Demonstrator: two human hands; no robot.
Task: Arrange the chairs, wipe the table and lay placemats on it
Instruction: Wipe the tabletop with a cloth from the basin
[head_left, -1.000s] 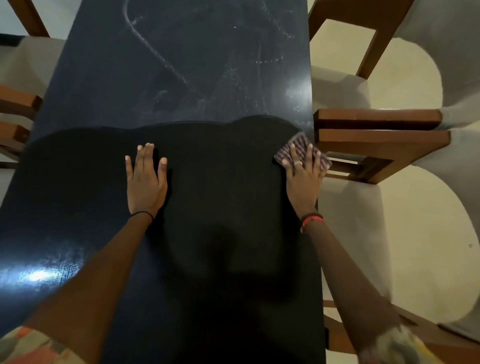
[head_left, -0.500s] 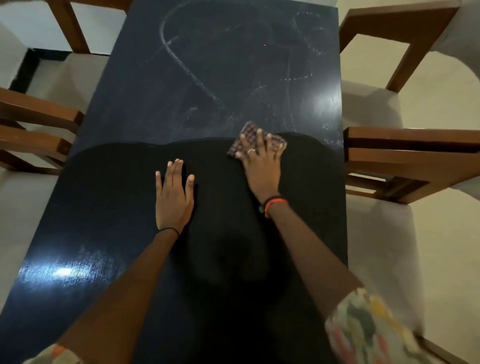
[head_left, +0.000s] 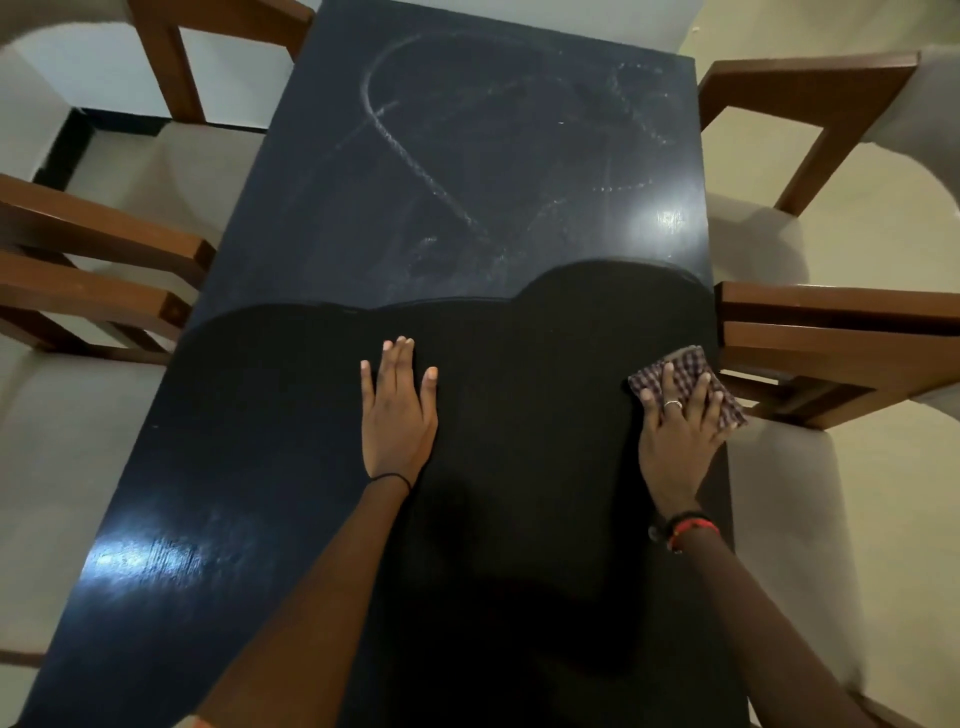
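A long dark table (head_left: 291, 395) fills the middle of the view. Its far half shows pale streaks and smears (head_left: 415, 171); the near half looks darker and even. My right hand (head_left: 675, 436) presses flat on a checked cloth (head_left: 685, 374) at the table's right edge. The cloth sticks out past my fingertips and slightly over the edge. My left hand (head_left: 397, 410) lies flat on the table's middle, fingers together, holding nothing.
Wooden chairs with pale cushions stand along both long sides: two on the right (head_left: 831, 358) (head_left: 810, 109), two on the left (head_left: 93, 270) (head_left: 171, 67). The right chair's armrests almost touch the table edge by the cloth. Pale floor (head_left: 883, 218) shows beyond.
My right hand slid the cloth from the table's middle back to the right edge. My left hand stayed flat in place. The view tilted to show more of the far end.
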